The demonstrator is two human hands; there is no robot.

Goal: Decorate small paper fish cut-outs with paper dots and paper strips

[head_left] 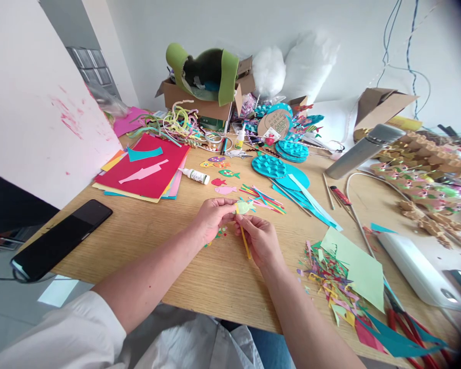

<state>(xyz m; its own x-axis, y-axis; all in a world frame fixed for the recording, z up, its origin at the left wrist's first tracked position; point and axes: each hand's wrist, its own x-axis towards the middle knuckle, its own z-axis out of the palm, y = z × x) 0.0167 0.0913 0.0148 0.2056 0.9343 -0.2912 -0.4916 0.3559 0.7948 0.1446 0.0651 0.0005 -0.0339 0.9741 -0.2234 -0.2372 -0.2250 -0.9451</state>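
My left hand [214,218] pinches a small pale green paper fish [245,207] at its edge. A yellow paper strip [246,245] hangs down from the fingers of my right hand [260,239], which are closed on its upper end close to the fish. Whether the strip touches the fish cannot be made out. Beyond my hands lie a pink paper fish [225,190], a red paper fish [218,182] and a green paper fish [229,174]. Thin coloured paper strips [267,200] are spread just past the fish. Small paper dots [222,233] show partly behind my left hand.
On the left are a black phone [67,236], red paper sheets [142,171] and a white glue bottle [195,176]. To the right lie paper scraps [330,279], a light green sheet [357,266], red-handled scissors [405,323] and a grey flask [363,151]. Blue card discs [269,167] sit further back.
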